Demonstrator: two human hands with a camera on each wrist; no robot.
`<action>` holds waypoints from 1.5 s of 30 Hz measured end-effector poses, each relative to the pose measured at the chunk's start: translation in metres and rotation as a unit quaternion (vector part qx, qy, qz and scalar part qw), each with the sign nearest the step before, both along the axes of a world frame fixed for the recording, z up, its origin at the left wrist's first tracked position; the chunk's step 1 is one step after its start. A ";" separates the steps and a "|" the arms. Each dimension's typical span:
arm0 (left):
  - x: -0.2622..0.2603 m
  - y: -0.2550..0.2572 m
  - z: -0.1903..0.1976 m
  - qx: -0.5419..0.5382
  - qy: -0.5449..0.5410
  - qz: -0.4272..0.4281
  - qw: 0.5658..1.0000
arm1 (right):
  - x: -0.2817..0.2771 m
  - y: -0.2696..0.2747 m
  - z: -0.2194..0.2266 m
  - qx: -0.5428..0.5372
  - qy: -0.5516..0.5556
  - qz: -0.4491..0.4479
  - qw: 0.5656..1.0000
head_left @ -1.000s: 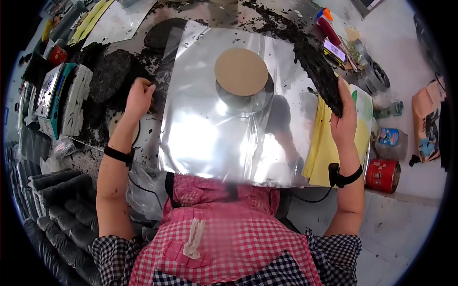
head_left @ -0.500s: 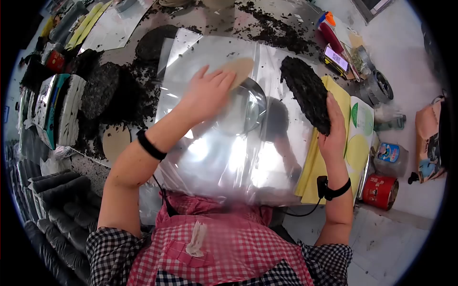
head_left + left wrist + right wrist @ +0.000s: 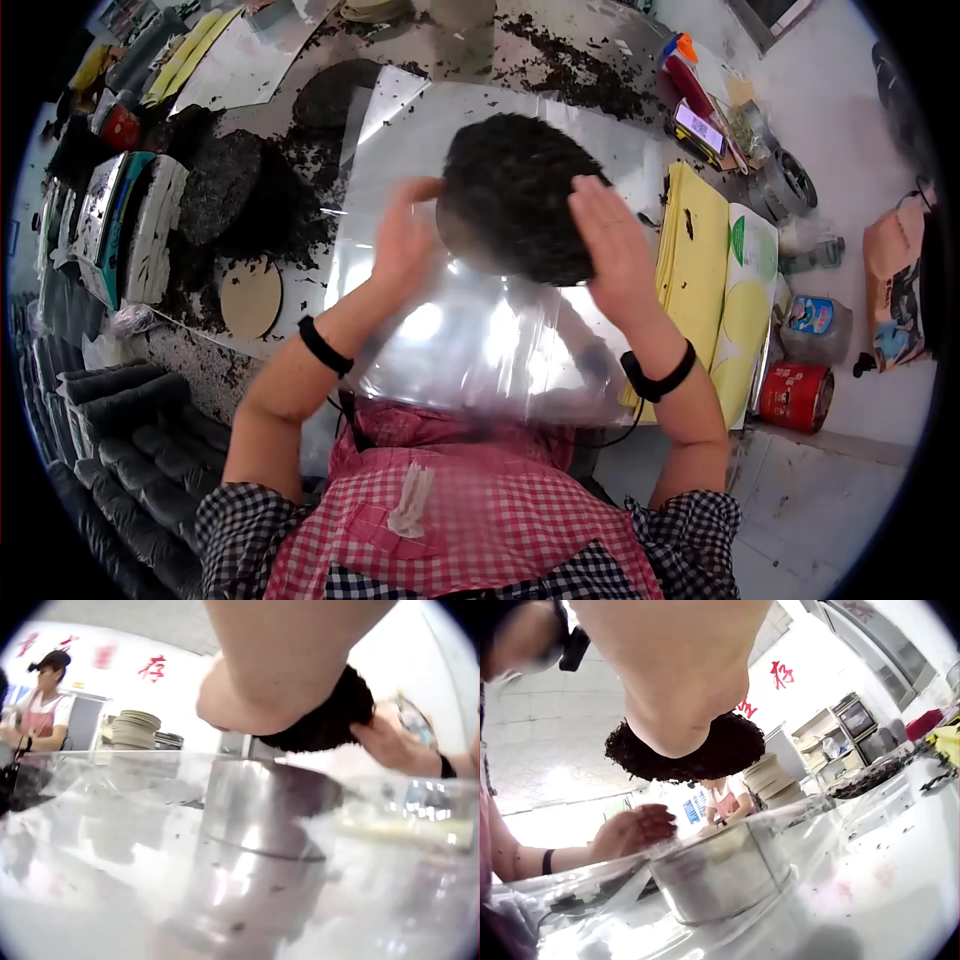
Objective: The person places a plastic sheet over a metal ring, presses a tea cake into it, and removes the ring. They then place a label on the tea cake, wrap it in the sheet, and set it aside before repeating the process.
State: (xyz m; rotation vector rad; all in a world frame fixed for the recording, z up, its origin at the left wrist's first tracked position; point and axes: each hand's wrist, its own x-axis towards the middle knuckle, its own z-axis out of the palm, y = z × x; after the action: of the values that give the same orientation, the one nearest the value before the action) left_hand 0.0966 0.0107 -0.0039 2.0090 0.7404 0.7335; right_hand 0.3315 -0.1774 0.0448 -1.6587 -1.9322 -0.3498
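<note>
My right hand (image 3: 618, 250) holds a dark round cake of shredded, leafy material (image 3: 520, 190) by its right edge. The cake is held above a shiny metal ring (image 3: 720, 874), which stands on clear plastic film (image 3: 410, 350) over the table. In the head view the cake covers most of the ring. My left hand (image 3: 405, 240), blurred, is beside the cake's left edge with its fingers extended. From the right wrist, the left hand (image 3: 634, 831) appears lower than the cake, near the ring's rim.
Yellow sheets (image 3: 690, 260) lie right of the film. A tan disc (image 3: 251, 298), a dark cake (image 3: 222, 187) and a scale (image 3: 110, 230) are on the left. Dark scraps (image 3: 575, 70) are strewn at the back. A red can (image 3: 796, 397) and a jar (image 3: 818, 318) stand right.
The right hand has carried the dark cake left from the yellow sheets to over the ring. The left hand moved a tan disc over the ring, then drew back; that disc is now out of sight.
</note>
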 end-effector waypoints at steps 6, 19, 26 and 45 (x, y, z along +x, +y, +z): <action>0.021 0.010 0.014 0.231 0.145 -0.169 0.947 | -0.014 0.031 -0.031 -0.203 -0.085 0.060 0.974; 0.049 -0.003 -0.024 0.292 0.303 -0.205 0.884 | -0.064 0.091 -0.018 -0.371 -0.057 -0.019 0.927; 0.056 -0.006 -0.064 0.105 0.357 -0.212 0.904 | -0.036 0.127 -0.006 -0.605 0.009 0.069 0.793; 0.038 -0.018 -0.031 0.358 0.282 -0.180 0.872 | -0.049 0.359 0.066 -0.155 0.049 0.056 0.985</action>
State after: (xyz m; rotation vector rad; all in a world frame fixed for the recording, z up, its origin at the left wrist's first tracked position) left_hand 0.1348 -0.0076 -0.0353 3.0061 0.3900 0.1767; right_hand 0.2827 0.1818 0.1109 -1.7086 -2.0738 0.0806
